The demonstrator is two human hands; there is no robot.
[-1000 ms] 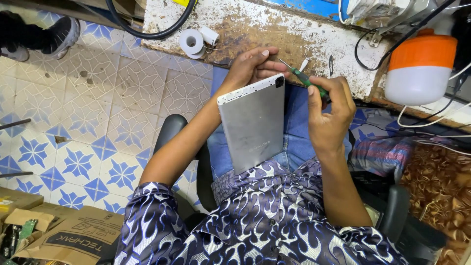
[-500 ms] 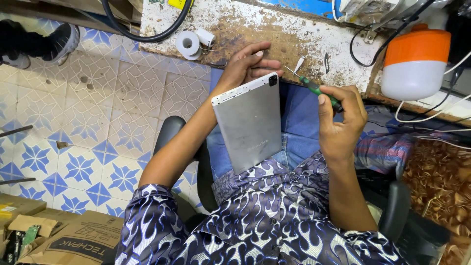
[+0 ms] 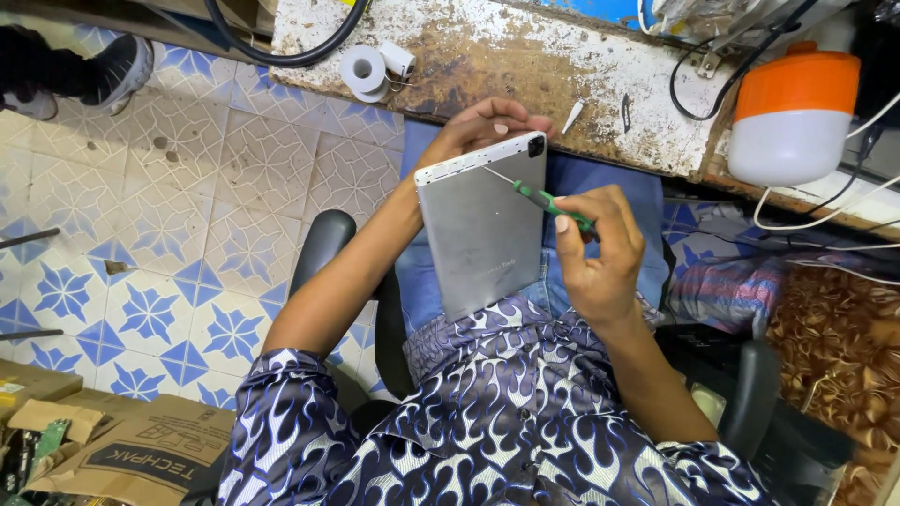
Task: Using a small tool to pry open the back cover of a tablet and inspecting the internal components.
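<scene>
Left hand (image 3: 487, 126) fingers wrapped round far edge of silver tablet (image 3: 483, 225), back up, tilted; right hand (image 3: 600, 248) fingers pinched shut on green screwdriver (image 3: 542, 199) w/ tip touching tablet's far end.

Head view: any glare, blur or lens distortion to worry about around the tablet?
Head view: even, soft light, no hard shadows; the silver tablet back shows a dull sheen, not blown out. The left hand, right hand and green-handled screwdriver are sharp. Wide-angle bending curves the worn white bench edge and floor tiles toward the borders.
</scene>
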